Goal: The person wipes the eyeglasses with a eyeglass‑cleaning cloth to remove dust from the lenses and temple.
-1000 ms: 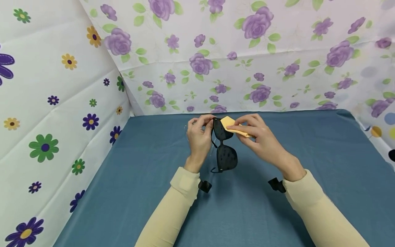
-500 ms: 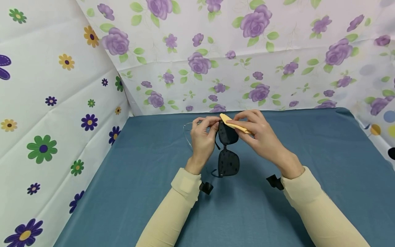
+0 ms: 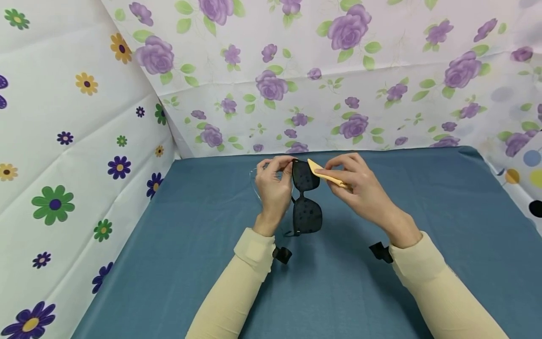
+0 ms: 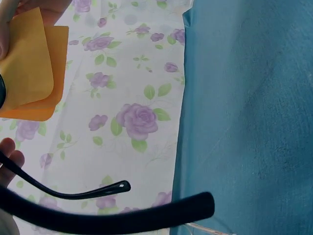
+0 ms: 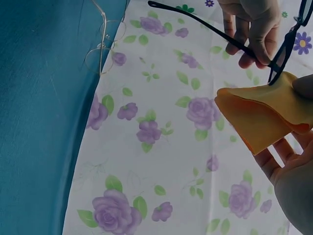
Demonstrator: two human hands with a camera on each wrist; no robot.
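we've got the sunglasses [image 3: 306,214] up in the air over the blue tbl [image 3: 203,268], hanging one lens below the other, pinched by the left hand [image 3: 274,188] at the top end near a hinge. the right hand [image 3: 360,183] pinches a folded yellow cloth [image 3: 332,178], its edge at the outer side of the upper lens [image 3: 302,175].

main risk imo: the hold's at one end only, so a firm push w/ the cloth cd twist the frame abt that pinch, & the lower lens [image 3: 311,220], w/ nothing under it, cd swing. if the left hand slips, the whole pr drops to the tbl. both temples [image 4: 112,218] stick out unfolded, so one cd snag on the left sleeve [image 3: 254,248].

the cloth's layers look loose at the edge in the right wrist view; a weak pinch cd let them slide, & bare fingertips wd prob smudge the lens. dark spots show on both lenses; can't tell if drops, dirt or pattern. if gritty, dragging cd scratch.

also the wire-rim glasses [image 5: 102,49] lie on the tbl behind the left hand, nr the far edge: a dropped pr cd hit & bend them.
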